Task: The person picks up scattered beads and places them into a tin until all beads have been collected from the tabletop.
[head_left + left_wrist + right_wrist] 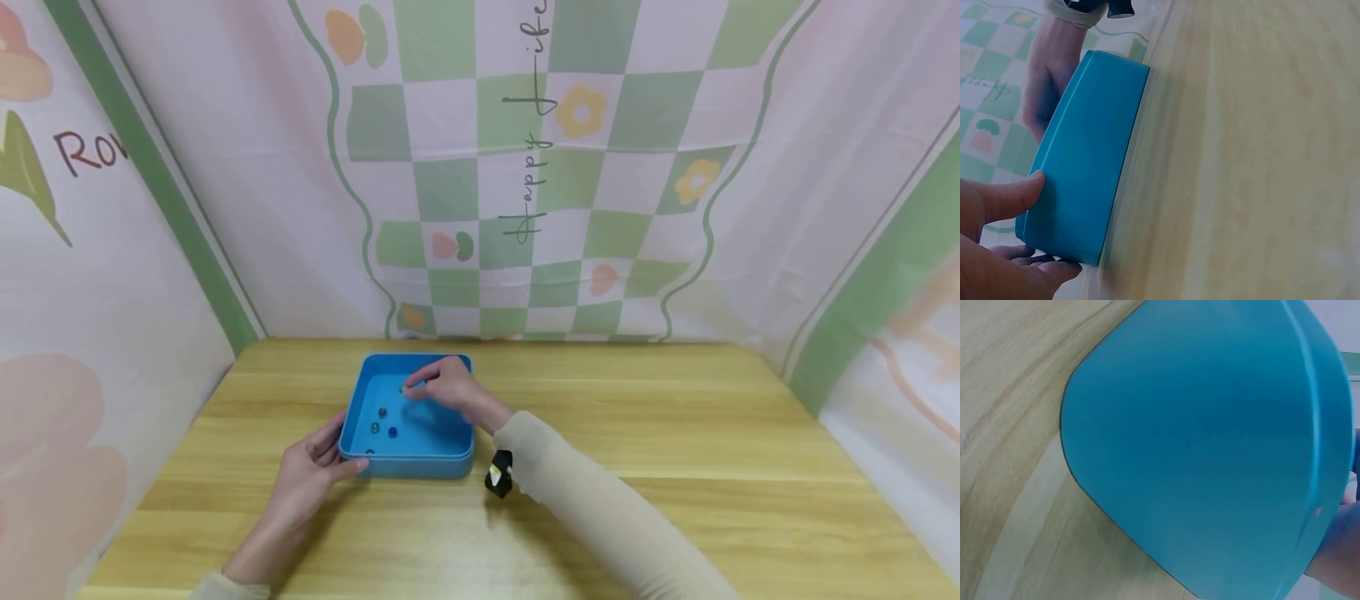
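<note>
A square blue box (442, 468) with low walls stands open-topped on the table. At its near left corner my left hand (307, 467) grips it, the thumb against the front wall and the fingers along the left side. My right hand (450, 387) reaches over the right part of the box, pinching a small marble (403, 389) between thumb and fingertip. On the box floor lie several more marbles, among them a dark blue marble (392, 432) and a greenish marble (375, 427). The box's outer wall (1197, 444) fills most of the right wrist view and hides the fingertips.
The wood-grain table (637, 433) extends to both sides of the box. Behind it hangs a patterned cloth (525, 183) with green and white checks, and more cloth hangs at the sides. A black wrist device (498, 473) sits under the right sleeve.
</note>
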### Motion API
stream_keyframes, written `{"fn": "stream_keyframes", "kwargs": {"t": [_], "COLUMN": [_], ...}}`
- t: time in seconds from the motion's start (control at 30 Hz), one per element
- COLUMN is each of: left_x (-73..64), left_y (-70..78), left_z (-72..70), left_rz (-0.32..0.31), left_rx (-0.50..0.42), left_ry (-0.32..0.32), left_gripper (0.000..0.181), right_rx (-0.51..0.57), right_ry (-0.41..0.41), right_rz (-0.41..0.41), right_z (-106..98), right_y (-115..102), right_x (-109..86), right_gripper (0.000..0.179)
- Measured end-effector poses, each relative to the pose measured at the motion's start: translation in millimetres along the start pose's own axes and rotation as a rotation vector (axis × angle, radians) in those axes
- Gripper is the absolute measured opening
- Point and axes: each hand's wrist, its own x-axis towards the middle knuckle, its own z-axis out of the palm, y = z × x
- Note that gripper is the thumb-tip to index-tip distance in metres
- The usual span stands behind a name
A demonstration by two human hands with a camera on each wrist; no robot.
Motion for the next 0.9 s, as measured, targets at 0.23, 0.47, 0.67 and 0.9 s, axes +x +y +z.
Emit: {"fn": "stream_keyframes", "kwargs": {"t": [0.23, 0.47, 0.67, 0.9], "left_x": [-0.6, -3.1, -2.2, -2.4], "left_y": [0.3, 3.2, 2.5, 1.6], "left_z": [-0.1, 1.1, 1.2, 0.7], "left_rz": [-0.003, -0.009, -0.006, -0.012], "left_rx": [0.001, 0.003, 0.004, -0.002], "left_ry": [0.003, 0.012, 0.009, 0.007], "left_gripper": [0.085, 0.084, 0.084, 0.085], "right_rx": [0.003, 0.014, 0.03, 0.032], "right_ry": [-0.007, 0.004, 0.004, 0.006], "right_rz": [0.0, 0.004, -0.001, -0.003], "right_z": [-0.1, -0.5, -1.1, -3.9], "right_y": [-0.2, 1.8, 2.9, 0.5], "right_x": [0.0, 2.1, 2.9, 0.0], "right_gripper": [0.015, 0.014, 0.013, 0.013]}}
